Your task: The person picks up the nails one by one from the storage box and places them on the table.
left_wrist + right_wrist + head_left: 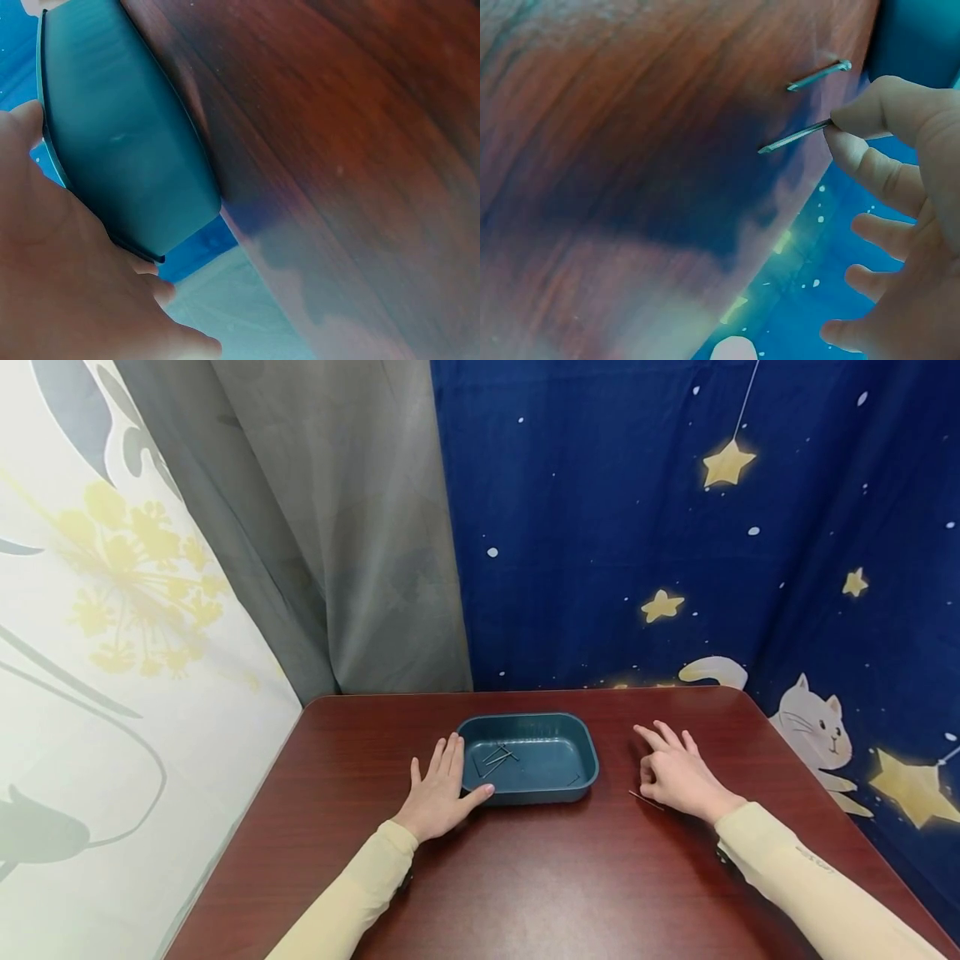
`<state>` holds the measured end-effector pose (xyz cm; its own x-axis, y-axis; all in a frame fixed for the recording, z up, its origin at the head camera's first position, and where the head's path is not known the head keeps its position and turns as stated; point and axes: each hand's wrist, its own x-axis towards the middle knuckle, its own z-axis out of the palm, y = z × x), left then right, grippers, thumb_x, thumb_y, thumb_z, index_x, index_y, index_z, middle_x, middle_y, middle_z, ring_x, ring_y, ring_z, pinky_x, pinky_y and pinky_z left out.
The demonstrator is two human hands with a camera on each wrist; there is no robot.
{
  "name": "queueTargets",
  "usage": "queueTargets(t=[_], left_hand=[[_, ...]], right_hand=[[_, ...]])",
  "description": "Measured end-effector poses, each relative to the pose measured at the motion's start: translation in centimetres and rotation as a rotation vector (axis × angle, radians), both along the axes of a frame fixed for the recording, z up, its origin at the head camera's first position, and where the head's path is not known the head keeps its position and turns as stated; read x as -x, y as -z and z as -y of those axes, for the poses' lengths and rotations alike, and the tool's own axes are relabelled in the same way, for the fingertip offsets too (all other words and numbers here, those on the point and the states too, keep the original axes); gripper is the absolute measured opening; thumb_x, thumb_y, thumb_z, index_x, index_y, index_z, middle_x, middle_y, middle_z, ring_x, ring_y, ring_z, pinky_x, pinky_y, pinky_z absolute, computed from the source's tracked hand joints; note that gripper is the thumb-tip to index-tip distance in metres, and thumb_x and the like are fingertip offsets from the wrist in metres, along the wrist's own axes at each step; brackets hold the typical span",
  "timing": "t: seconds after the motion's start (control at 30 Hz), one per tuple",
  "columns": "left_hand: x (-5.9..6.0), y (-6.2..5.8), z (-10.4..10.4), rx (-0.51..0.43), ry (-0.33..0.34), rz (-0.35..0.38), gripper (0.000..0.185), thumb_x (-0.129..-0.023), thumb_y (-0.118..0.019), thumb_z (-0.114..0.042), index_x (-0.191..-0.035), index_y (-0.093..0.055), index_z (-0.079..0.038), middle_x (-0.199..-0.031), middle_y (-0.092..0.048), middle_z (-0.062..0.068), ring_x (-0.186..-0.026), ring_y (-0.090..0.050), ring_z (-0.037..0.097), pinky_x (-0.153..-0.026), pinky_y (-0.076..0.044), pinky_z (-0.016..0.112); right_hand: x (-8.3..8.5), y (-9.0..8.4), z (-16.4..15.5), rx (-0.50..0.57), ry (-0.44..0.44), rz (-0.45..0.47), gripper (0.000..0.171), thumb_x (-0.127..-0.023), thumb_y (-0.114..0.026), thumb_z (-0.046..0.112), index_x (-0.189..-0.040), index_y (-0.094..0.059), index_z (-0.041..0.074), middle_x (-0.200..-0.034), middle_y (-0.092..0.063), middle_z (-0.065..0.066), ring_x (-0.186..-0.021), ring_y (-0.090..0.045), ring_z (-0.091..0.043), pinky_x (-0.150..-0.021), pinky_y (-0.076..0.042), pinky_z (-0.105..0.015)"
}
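In the head view, my left hand rests with straight fingers along the left side of a dark teal tray, its thumb at the front rim. The left wrist view shows that hand beside the tray's outer wall. To the right of the tray, my right hand is low over the table. Its thumb and index finger pinch a thin metal nail by one end, while the other fingers spread apart. A second nail lies on the table close by. Several nails lie inside the tray, mostly at its left.
The reddish-brown table has a glossy wood grain. Behind its far edge hang a grey curtain and a blue curtain with stars. A pale patterned curtain borders the left side.
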<state>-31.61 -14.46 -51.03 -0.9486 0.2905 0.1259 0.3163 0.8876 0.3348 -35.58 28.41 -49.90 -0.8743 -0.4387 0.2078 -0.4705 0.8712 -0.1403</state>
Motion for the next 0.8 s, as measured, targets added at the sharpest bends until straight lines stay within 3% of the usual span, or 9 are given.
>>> queueTargets(t=[0.8], left_hand=[[0.02,0.21,0.00,-0.011,0.009,-0.028,0.104,-0.093,-0.038,-0.078,-0.162,-0.009,-0.005,-0.168,-0.007,0.011,-0.153,-0.005,0.033,-0.112,-0.002,0.071]], right_hand=[[0.10,1.04,-0.05,0.015,0.011,0.001,0.035,-0.074,-0.079,0.019,-0.053,-0.054,0.031,-0.154,-0.041,-0.019,-0.146,-0.018,-0.047,-0.105,-0.008,-0.078]])
